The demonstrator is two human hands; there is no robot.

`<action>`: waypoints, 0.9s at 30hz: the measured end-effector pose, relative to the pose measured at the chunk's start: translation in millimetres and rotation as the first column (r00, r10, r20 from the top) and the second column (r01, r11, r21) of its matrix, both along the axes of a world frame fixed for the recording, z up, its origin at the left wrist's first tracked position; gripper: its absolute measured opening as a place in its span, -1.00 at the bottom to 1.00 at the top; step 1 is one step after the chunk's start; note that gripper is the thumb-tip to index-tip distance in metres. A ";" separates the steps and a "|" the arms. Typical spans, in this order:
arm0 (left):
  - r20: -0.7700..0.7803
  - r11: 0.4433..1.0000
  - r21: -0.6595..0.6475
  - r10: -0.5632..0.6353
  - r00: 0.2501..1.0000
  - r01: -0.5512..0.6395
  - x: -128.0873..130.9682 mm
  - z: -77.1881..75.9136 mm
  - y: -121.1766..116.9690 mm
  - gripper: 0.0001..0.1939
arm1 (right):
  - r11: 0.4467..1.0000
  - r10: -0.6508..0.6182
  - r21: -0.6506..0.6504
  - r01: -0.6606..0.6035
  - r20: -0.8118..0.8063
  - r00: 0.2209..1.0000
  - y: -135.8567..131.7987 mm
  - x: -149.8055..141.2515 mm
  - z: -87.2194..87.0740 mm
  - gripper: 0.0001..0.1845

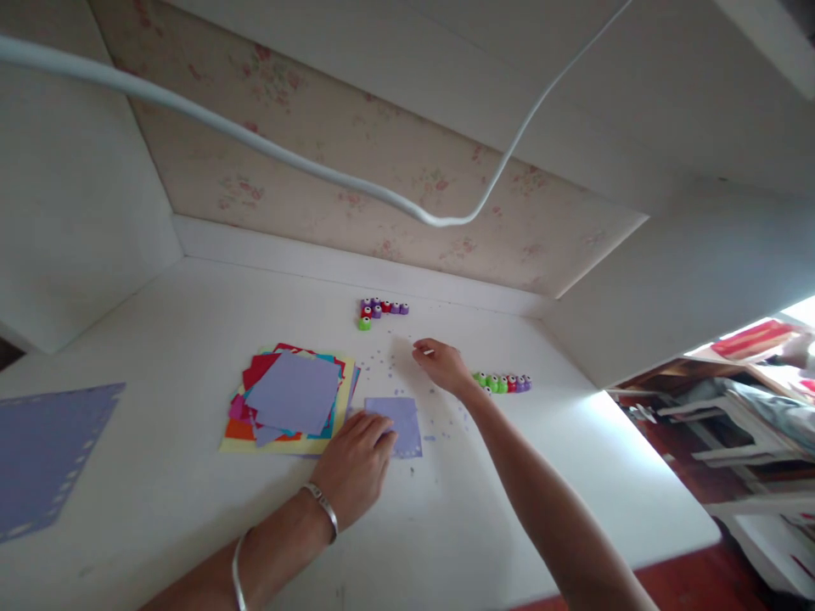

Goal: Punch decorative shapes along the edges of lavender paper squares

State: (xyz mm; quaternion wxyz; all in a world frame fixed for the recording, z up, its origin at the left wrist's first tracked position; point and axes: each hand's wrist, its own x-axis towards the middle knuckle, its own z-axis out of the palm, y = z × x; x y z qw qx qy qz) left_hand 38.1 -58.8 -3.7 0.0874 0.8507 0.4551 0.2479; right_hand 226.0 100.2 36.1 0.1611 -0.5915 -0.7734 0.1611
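Note:
A small purple paper square (402,424) lies on the white table, with punched holes along its lower edge. Over its left side rests my left hand (357,454), with bent fingers gripping the sheet against the table. My right hand (439,361) is above and right of the square, its fingers pinched together; whatever they hold, if anything, is too small to make out. Tiny purple paper bits (390,367) are scattered near both hands. Beside my right wrist stands a row of small green, red and purple craft punches (503,384).
Left of my left hand is a stack of coloured papers (296,395). A larger purple sheet (51,454) with a punched edge lies at far left. More small punches (380,309) stand toward the back wall. A white cable (267,144) hangs across the view above.

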 end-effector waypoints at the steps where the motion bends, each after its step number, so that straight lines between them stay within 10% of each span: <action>1: -0.010 1.000 -0.020 0.006 1.000 -0.006 -0.8 0.2 1.1 -0.75 | 1.000 0.030 -0.001 -0.030 0.016 0.999 9.4 -14.6 -1.8 -0.71; 12: -0.054 0.994 -0.086 0.057 0.997 -0.062 -6.1 -0.7 3.3 -0.73 | 0.977 0.201 0.033 -0.212 0.208 0.957 47.3 -111.1 -7.1 -0.62; 19: -0.027 0.997 -0.023 0.070 0.997 -0.070 -6.0 -1.8 2.8 -0.78 | 0.981 0.154 0.084 -0.172 0.189 0.970 11.4 -61.0 2.9 -0.74; 27: 0.047 0.996 0.047 0.073 0.996 -0.075 -2.8 -1.9 2.7 -0.71 | 0.999 0.009 -0.039 -0.029 -0.436 0.900 -84.5 33.8 -23.0 -0.69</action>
